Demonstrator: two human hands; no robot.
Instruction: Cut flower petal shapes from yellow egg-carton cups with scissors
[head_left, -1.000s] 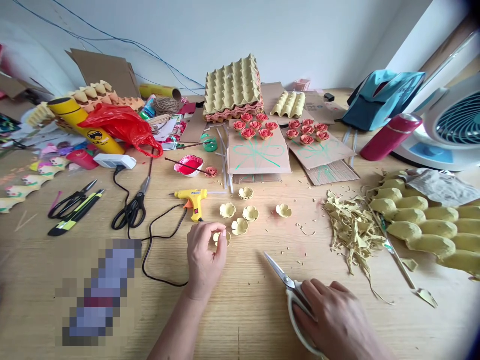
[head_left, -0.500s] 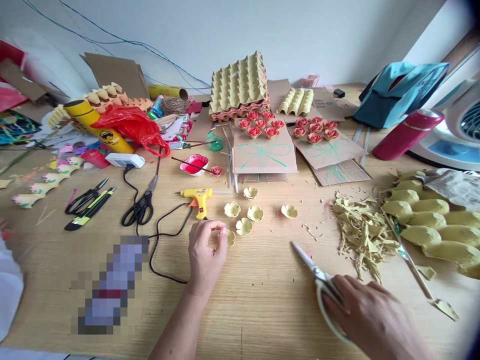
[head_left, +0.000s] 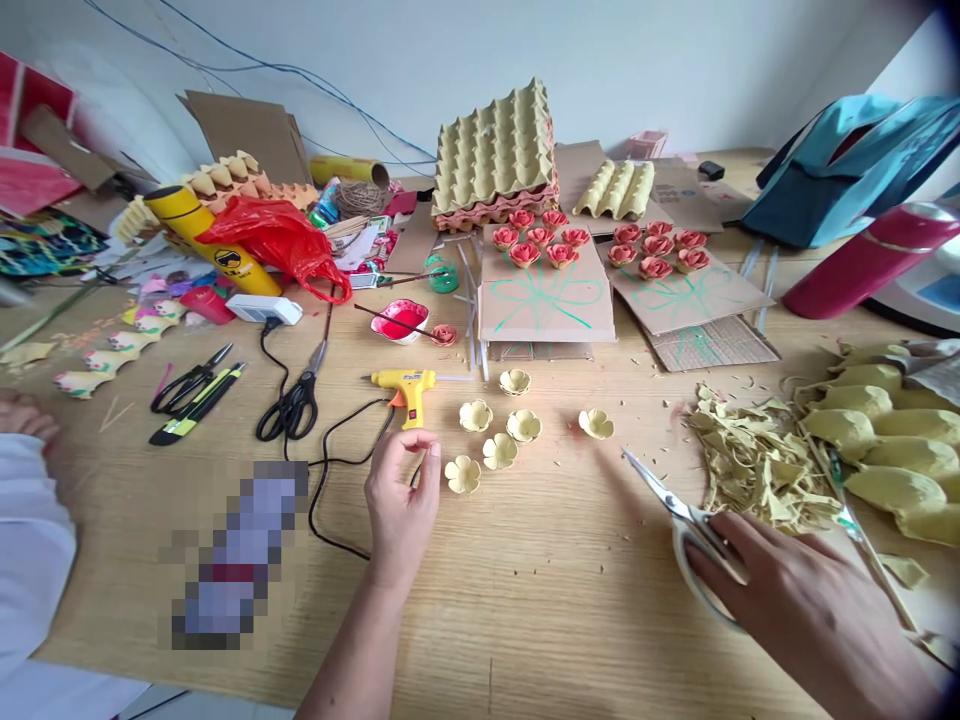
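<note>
My left hand (head_left: pixel 405 500) hovers over the table just left of a small yellow paper flower cup (head_left: pixel 463 474). Its fingers are curled in towards the thumb, and nothing shows in them. My right hand (head_left: pixel 787 590) grips white-handled scissors (head_left: pixel 675 500), their blades angled up and to the left, close to the table. Several similar cups, with rounded petals, lie between my hands; one cup (head_left: pixel 596 424) sits apart on the right. Beyond my left hand lies a yellow glue gun (head_left: pixel 407 388).
A pile of scraps (head_left: pixel 742 460) and egg-carton pieces (head_left: pixel 892 430) are at the right. Red roses (head_left: pixel 562 257) stand on cardboard (head_left: pixel 547 305). Black scissors (head_left: pixel 292 405) and a cutter (head_left: pixel 197 405) lie left. Another person's sleeve (head_left: pixel 34 540) reaches in at the left edge.
My left hand has drawn slightly left, away from the nearest cup, which shows fully. My right hand has moved right with the scissors. The view has shifted, showing more of the other person's arm.
</note>
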